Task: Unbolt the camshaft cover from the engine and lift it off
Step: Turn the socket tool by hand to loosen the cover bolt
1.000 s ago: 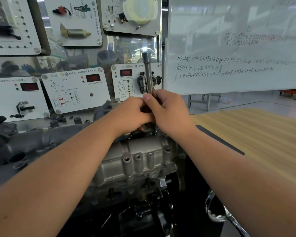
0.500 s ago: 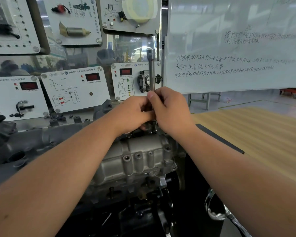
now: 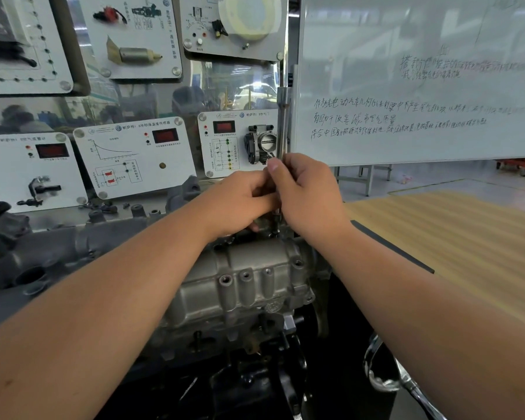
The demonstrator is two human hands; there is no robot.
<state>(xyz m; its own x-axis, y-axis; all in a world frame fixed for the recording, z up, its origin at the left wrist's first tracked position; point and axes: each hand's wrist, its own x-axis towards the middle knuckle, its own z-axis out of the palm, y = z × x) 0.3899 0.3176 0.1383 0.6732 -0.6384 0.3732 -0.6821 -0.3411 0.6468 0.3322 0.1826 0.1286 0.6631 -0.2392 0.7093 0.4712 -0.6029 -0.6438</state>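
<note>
On top of the engine (image 3: 128,262), at its near right end, sits the camshaft cover (image 3: 243,277), a ribbed grey casting not yet lifted and apparently seated flat on the head below it. A long socket extension (image 3: 283,128) stands on a bolt at the cover's far right edge, rising nearly upright past the edge of the whiteboard (image 3: 419,80). Compared with a second ago, the bar's top has swung from leaning left to standing almost vertical and a little rightward, while its foot has stayed on the same spot; the hands have barely shifted. I read that as the tool being twirled by hand on one fastener, which suggests the bolt is already broken loose and is being spun out, though the bolt head itself is hidden behind the fingers.

Both hands close around the lower shaft. The left hand (image 3: 240,198) curls its fingers against the bar from the left, and the right hand (image 3: 309,192) wraps it from the right with the thumb pressed along the shaft; both are pinched onto the extension, touching each other.

Empty threaded holes show along the cover's near edge, so the unbolting seems partly done, with lifting still ahead. Behind stand sensor display panels (image 3: 134,156) and, to the right, a wooden table (image 3: 467,237).
</note>
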